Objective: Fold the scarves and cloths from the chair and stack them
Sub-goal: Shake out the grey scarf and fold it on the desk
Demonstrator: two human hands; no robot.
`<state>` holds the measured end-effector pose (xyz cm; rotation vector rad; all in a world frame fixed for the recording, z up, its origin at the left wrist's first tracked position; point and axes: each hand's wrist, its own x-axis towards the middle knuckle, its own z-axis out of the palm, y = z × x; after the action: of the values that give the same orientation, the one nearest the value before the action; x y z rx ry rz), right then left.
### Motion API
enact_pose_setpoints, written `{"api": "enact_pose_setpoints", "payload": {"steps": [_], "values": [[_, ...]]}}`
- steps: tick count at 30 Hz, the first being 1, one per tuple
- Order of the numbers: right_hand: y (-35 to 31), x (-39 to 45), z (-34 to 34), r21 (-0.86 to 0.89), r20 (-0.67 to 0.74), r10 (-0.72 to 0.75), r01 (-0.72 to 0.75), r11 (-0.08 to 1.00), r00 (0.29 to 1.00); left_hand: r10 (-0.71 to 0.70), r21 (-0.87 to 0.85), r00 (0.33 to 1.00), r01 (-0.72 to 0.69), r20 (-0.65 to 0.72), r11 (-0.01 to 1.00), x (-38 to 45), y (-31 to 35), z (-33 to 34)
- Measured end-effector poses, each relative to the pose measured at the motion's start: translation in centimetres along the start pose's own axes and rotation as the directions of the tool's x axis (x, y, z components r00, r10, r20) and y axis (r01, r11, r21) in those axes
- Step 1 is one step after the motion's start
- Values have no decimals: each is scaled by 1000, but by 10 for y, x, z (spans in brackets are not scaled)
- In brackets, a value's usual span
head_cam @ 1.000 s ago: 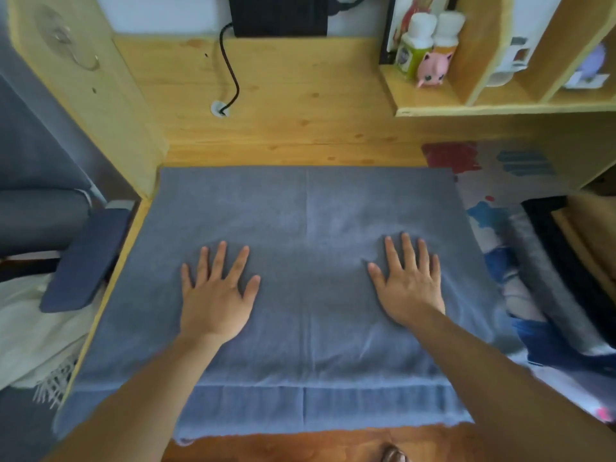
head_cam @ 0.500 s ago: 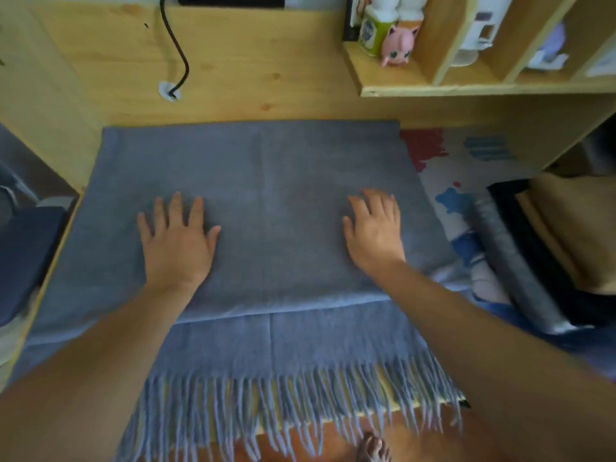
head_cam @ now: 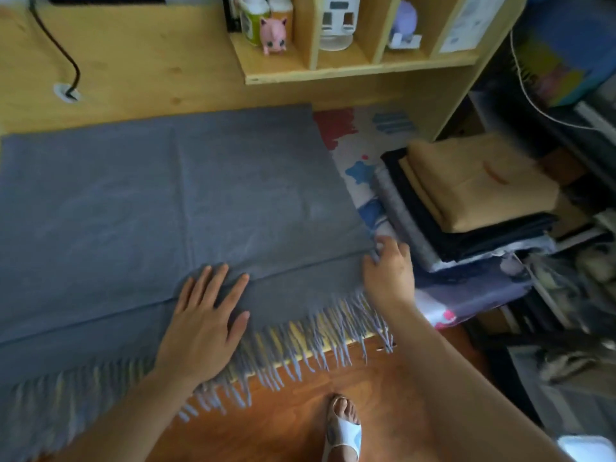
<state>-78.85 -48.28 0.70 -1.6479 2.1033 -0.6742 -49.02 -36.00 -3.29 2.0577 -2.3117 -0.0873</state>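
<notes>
A grey-blue fringed scarf lies folded flat across the wooden desk, its fringe hanging over the front edge. My left hand rests flat, fingers spread, on the scarf's lower layer near the fold line. My right hand is at the scarf's right edge, its fingertips pinching the corner of the upper layer. To the right stands a stack of folded cloths: a tan one on top, black below it, grey at the bottom.
A patterned mat covers the desk's right part under the stack. A wooden shelf at the back holds bottles and a pink toy. A black cable runs into the desk. My sandalled foot is on the floor.
Both hands moved toward the front right of the scarf. My right hand left the flat middle and took the right corner of the upper layer. The view swung right.
</notes>
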Motion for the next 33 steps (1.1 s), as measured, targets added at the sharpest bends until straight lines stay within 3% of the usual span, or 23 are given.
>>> {"api": "enact_pose_setpoints", "payload": {"steps": [3,5,8,9,10,12,13,14,15,16,17,19,20,22,24,27,30,31,33], "values": [[-10,25,8,-193,128,-180,203,960,975,-23,29,999,23,24,999,1,3,-1],[1,26,11,-398,192,-298,352,847,935,-27,41,999,26,29,999,1,2,-1],[9,23,-1,-576,34,-265,235,783,964,-37,71,998,34,42,997,0,2,-3],[3,20,-1,-543,-11,-315,258,799,949,-39,75,998,35,49,997,1,3,-3],[-6,16,2,-468,-9,-426,373,801,905,-38,74,998,34,47,997,1,3,-3],[-29,3,16,-289,194,-647,674,680,737,-34,77,999,32,28,997,1,3,-4],[-33,-4,22,-306,351,-651,740,600,673,-30,79,999,28,25,996,1,3,-4],[-32,-5,26,-367,439,-586,731,575,681,-30,80,999,27,32,996,2,3,-3],[-27,-7,23,-457,439,-439,616,642,784,-28,77,999,25,43,997,1,3,-3],[-16,-9,16,-533,329,-287,428,730,900,-28,71,999,25,45,997,1,3,-2],[-6,-14,5,-543,183,-175,247,803,968,-28,65,999,25,39,998,1,2,-2],[22,-30,-14,-359,-105,-72,30,933,992,-15,51,1000,14,19,999,1,2,-2],[33,-37,-24,-216,-165,1,-37,976,986,-10,43,1000,10,5,999,2,3,-3],[44,-43,-35,24,-115,215,-214,977,970,-2,33,1000,3,-20,999,2,4,-3],[50,-35,-34,65,-40,318,-315,947,947,2,31,1000,-2,-22,1000,2,4,-2],[38,-19,-20,-67,69,255,-251,966,964,5,41,1000,-4,-11,999,3,3,-1],[18,-10,-13,-216,191,298,-256,942,935,6,51,1000,-6,-2,999,2,2,0],[14,-7,-12,-206,213,297,-254,945,931,3,56,1000,-3,1,998,2,2,0],[7,1,-14,1,244,276,-285,959,930,-2,58,1000,2,1,998,2,2,0]]}}
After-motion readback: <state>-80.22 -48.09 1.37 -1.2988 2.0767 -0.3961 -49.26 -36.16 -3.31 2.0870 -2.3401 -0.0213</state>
